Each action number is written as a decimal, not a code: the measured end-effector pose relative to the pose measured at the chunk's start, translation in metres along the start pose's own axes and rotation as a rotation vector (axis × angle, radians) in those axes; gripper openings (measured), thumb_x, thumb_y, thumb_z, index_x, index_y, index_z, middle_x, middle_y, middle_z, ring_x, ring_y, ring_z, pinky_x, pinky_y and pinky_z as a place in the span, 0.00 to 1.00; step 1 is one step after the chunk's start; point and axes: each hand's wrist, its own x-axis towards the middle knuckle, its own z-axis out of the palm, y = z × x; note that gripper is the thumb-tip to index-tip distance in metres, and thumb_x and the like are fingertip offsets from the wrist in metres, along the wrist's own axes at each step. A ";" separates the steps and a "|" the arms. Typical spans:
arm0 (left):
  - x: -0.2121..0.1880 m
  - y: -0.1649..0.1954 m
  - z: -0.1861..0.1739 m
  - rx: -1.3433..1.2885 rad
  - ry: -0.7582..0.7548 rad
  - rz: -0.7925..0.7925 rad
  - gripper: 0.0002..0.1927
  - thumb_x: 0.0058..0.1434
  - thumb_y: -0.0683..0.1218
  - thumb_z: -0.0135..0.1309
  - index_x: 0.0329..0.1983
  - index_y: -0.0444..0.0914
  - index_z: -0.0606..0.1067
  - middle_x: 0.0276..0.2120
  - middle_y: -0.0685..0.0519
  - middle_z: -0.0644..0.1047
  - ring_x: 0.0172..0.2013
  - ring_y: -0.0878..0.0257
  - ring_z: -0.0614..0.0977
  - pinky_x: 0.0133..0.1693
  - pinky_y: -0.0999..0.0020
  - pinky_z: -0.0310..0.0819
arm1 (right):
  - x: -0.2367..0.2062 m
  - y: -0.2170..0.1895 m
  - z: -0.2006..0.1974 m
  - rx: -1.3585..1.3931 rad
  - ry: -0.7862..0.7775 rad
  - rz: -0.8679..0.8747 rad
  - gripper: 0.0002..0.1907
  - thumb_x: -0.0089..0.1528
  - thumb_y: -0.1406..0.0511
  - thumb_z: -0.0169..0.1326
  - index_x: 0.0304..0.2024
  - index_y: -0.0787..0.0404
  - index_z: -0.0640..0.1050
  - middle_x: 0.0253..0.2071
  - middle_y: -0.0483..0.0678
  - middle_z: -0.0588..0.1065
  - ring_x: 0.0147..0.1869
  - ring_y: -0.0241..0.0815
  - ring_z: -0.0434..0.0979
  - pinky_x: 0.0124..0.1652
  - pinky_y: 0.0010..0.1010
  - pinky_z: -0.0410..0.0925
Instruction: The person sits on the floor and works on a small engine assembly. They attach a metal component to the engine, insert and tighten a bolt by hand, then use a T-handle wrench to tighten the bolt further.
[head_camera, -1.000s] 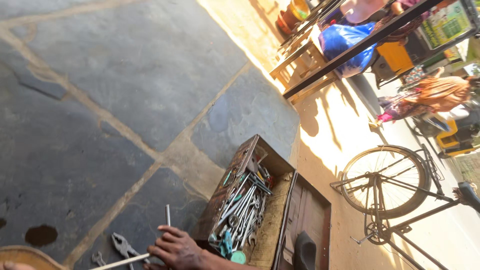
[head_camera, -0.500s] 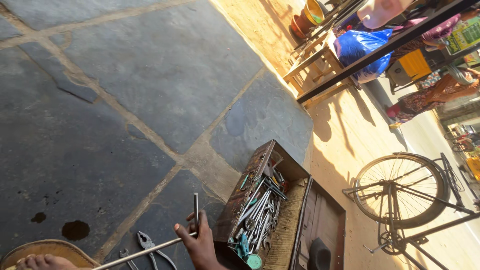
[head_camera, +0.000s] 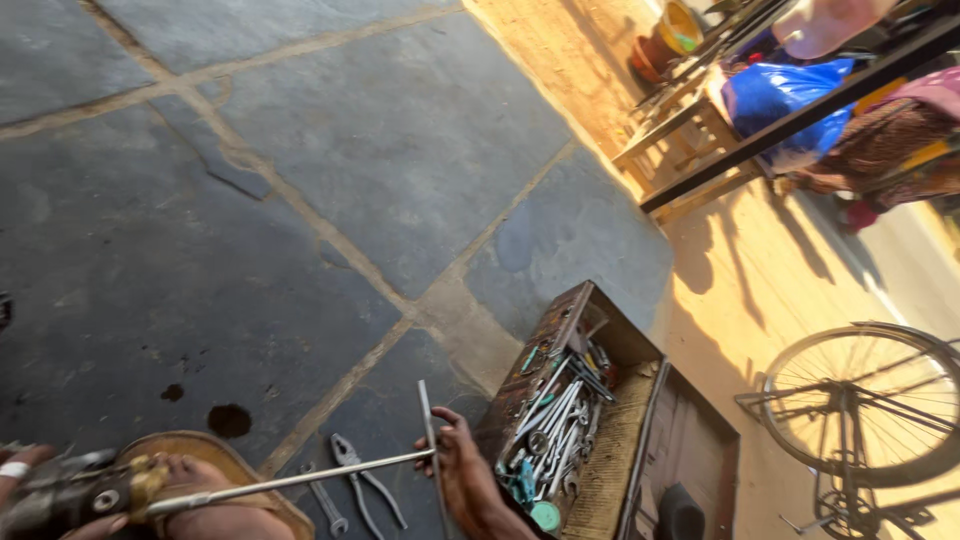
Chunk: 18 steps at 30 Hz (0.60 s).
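Note:
My right hand (head_camera: 465, 478) is at the bottom centre, closed around the cross bar of a long T-shaped metal wrench (head_camera: 300, 478). The wrench shaft runs left to a dark metal part (head_camera: 75, 492) at the lower left edge. My left hand (head_camera: 18, 478) grips that part and is only partly in view. Under the shaft lies a foot on a brown sandal (head_camera: 215, 505). An open wooden toolbox (head_camera: 575, 310) full of spanners stands just right of my right hand.
Pliers (head_camera: 365, 478) and a spanner (head_camera: 325, 503) lie on the stone-slab floor (head_camera: 330, 180) below the shaft. A bicycle wheel (head_camera: 870, 400) stands at the right. A wooden bench (head_camera: 690, 120) with a blue bag (head_camera: 775, 85) and a seated person (head_camera: 880, 140) are upper right. Dark oil spots (head_camera: 230, 420) mark the floor.
The view has swung, bringing my left hand, the metal part and the sandalled foot into sight. My right hand keeps hold of the T-wrench beside the toolbox.

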 end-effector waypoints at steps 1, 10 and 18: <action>-0.005 -0.007 0.004 0.004 0.034 -0.008 0.53 0.38 0.85 0.51 0.56 0.46 0.77 0.54 0.55 0.77 0.59 0.58 0.78 0.65 0.54 0.71 | -0.006 0.002 -0.007 0.111 -0.057 -0.050 0.29 0.65 0.58 0.46 0.66 0.65 0.70 0.42 0.54 0.75 0.43 0.43 0.75 0.46 0.31 0.68; -0.030 -0.034 -0.032 -0.239 0.040 -0.010 0.53 0.41 0.81 0.57 0.63 0.44 0.75 0.60 0.48 0.71 0.64 0.48 0.68 0.64 0.38 0.56 | -0.003 -0.005 0.009 -1.120 -0.185 -0.532 0.27 0.58 0.64 0.63 0.61 0.58 0.79 0.44 0.58 0.73 0.51 0.49 0.78 0.54 0.37 0.70; -0.048 -0.031 -0.040 -0.295 0.076 -0.010 0.51 0.42 0.79 0.60 0.56 0.38 0.77 0.58 0.45 0.73 0.61 0.47 0.70 0.63 0.37 0.57 | 0.010 0.014 -0.002 -1.239 -0.262 -1.095 0.13 0.69 0.63 0.47 0.43 0.65 0.78 0.43 0.51 0.75 0.57 0.53 0.75 0.61 0.42 0.62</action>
